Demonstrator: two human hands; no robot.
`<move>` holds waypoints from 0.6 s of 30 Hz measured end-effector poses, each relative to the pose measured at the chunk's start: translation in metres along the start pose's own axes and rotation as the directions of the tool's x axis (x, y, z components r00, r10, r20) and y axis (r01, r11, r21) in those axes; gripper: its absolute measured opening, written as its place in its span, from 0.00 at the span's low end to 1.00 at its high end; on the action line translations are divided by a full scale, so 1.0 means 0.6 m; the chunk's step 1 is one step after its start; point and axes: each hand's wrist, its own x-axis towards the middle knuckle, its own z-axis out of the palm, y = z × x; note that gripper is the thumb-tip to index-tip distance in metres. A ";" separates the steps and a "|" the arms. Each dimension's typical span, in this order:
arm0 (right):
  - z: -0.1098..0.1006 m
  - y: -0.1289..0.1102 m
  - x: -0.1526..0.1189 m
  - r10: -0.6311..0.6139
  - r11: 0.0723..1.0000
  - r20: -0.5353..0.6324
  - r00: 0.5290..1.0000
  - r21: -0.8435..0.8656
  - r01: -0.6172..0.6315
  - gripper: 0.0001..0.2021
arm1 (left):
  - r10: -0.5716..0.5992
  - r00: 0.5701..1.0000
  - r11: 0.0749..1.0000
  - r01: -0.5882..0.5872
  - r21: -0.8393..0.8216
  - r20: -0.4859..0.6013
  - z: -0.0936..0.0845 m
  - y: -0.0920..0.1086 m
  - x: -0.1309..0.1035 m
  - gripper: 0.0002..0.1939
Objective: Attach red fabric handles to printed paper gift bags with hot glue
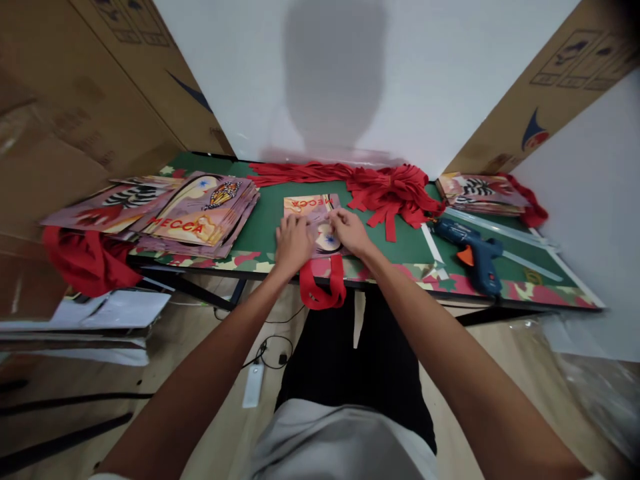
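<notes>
A printed MECCA paper bag (311,203) lies on the green table in front of me, with a red ribbon handle (323,297) hanging over the table's front edge. My left hand (294,241) rests on the bag's left side, fingers lying on the paper. On the right side, my right hand (350,232) has its thumb and fingertips pinched together at the bag's surface. What is between those fingertips is too small to make out.
Stacked printed bags (200,210) lie at left, and more bags (480,193) at far right. Red ribbons (393,193) are bunched behind my hands. A blue glue gun (473,250) lies right, near clear glue sticks (500,229). Cardboard (90,100) walls the left; a power strip (253,385) is on the floor.
</notes>
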 end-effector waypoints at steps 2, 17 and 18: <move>-0.008 0.012 0.001 -0.002 0.995 -0.029 1.000 0.096 0.005 0.19 | -0.065 0.997 0.989 0.059 -0.133 -0.045 0.000 -0.011 0.011 0.10; -0.044 -0.007 -0.061 0.236 0.963 -0.110 0.966 0.158 -0.217 0.18 | -0.489 0.868 0.442 0.335 -0.832 0.089 -0.065 -0.043 -0.041 0.18; -0.047 -0.010 -0.073 0.238 0.961 -0.074 0.968 0.160 -0.224 0.18 | -0.473 0.871 0.408 0.352 -0.842 0.135 -0.072 -0.032 -0.044 0.17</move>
